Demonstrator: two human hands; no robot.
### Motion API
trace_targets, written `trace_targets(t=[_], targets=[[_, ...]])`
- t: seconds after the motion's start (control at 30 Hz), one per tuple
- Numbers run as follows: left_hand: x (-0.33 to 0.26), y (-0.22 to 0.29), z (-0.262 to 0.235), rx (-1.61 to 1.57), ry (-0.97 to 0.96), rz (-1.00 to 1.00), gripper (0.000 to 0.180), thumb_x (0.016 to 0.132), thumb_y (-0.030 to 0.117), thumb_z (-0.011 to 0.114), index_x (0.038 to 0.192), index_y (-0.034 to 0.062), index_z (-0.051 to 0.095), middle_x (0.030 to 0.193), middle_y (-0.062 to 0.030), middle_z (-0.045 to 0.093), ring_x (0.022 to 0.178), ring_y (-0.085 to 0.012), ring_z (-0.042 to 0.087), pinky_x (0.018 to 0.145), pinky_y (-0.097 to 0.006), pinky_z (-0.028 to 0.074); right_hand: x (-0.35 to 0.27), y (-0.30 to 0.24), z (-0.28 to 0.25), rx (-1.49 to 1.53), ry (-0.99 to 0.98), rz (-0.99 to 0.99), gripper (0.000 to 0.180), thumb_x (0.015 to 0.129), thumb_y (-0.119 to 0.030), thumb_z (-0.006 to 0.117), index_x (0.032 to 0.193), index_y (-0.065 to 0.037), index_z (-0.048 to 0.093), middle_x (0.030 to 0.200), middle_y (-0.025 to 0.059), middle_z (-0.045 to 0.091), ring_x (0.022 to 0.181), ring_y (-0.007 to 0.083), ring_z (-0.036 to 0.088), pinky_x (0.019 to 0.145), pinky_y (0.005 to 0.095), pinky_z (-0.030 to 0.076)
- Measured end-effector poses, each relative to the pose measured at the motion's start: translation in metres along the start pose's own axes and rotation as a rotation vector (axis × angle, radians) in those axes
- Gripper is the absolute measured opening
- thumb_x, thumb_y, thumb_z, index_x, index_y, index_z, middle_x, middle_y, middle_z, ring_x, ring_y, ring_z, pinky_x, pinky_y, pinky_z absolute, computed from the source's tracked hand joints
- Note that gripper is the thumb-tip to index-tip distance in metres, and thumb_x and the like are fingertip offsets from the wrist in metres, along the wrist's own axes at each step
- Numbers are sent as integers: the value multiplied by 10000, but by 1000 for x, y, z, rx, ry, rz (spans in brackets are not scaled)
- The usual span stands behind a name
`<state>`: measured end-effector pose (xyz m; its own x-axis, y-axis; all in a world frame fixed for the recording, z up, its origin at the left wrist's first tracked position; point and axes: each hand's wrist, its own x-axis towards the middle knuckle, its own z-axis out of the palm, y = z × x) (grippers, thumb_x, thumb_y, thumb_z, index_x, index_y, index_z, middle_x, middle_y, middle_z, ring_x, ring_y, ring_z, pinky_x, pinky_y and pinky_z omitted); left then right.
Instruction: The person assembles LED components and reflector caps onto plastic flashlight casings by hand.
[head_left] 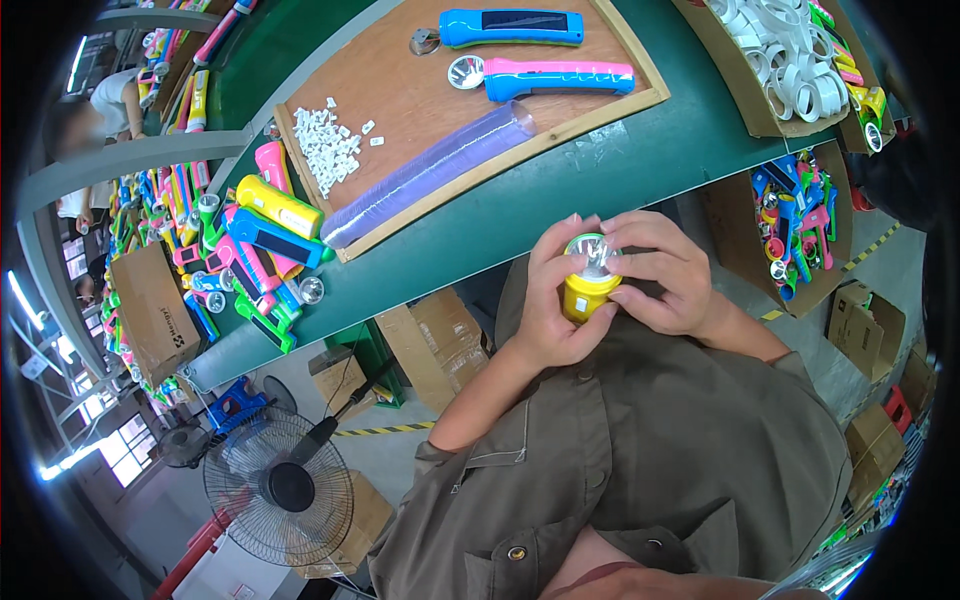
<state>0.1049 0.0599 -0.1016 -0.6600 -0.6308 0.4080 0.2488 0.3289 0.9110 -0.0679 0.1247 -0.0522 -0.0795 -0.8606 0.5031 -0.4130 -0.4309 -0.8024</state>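
Note:
A yellow flashlight (588,297) is held upright in front of my chest, its round clear lens and silvery reflector facing up, with a pale green rim around the lens. My left hand (550,305) is wrapped around the flashlight's body. From the other side, my right hand (662,268) grips the head, fingers over the rim and thumb against the yellow part. The lower end of the flashlight is hidden. Beyond my hands, on a wooden tray (560,140), lie a blue flashlight (512,27) and a pink-and-blue flashlight (560,78), each with its reflector end detached.
The tray also holds small white plastic pieces (325,150) and a clear purplish tube (430,175). Colourful flashlights (265,245) are heaped on the green table's left. White rings fill a carton (740,95) at right; another carton (735,235) holds flashlights. A fan (290,487) stands lower left.

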Motion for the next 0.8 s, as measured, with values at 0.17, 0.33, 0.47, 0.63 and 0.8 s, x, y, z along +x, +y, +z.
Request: trace_targets(t=[0.17, 0.33, 0.47, 0.63, 0.8], targets=[[1, -5, 1, 52, -67, -14, 620, 743, -13, 724, 1264, 164, 437, 1433, -292, 293, 1303, -397, 418, 1042, -477, 371, -4, 8, 3, -25, -30, 25, 294, 713, 4, 743, 991, -19, 652, 1059, 136, 643, 1005, 334, 632, 865, 417, 514], [-1, -7, -7, 18, -18, 16, 629, 725, -18, 742, 1256, 174, 464, 1334, -244, 382, 1202, -343, 476, 991, -453, 403, 2, 8, 9, -13, -8, 14, 266, 739, 1, 727, 995, -23, 659, 1047, 133, 649, 990, 325, 633, 858, 417, 515], [0, -4, -19, 77, -11, -10, 661, 723, -111, 706, 1254, 176, 435, 1306, -190, 345, 971, -264, 603, 817, -381, 532, 22, 27, 8, 86, -47, 4, 230, 771, -11, 704, 997, -22, 663, 1067, 145, 642, 991, 301, 628, 846, 402, 518], [5, 2, -46, 43, 108, -48, 653, 718, -160, 673, 1226, 158, 415, 1304, -176, 328, 848, -251, 622, 632, -331, 570, 76, 65, 43, -290, 137, 201, 438, 829, -29, 624, 1255, -9, 527, 1067, 193, 637, 1031, 315, 616, 885, 436, 481], [-11, 15, -56, -47, 184, -121, 633, 728, -172, 646, 1219, 151, 412, 1307, -161, 329, 870, -259, 612, 603, -340, 588, 92, 72, 60, -610, -23, 160, 562, 826, -64, 656, 1345, -37, 442, 995, 180, 657, 992, 320, 627, 872, 425, 459]])
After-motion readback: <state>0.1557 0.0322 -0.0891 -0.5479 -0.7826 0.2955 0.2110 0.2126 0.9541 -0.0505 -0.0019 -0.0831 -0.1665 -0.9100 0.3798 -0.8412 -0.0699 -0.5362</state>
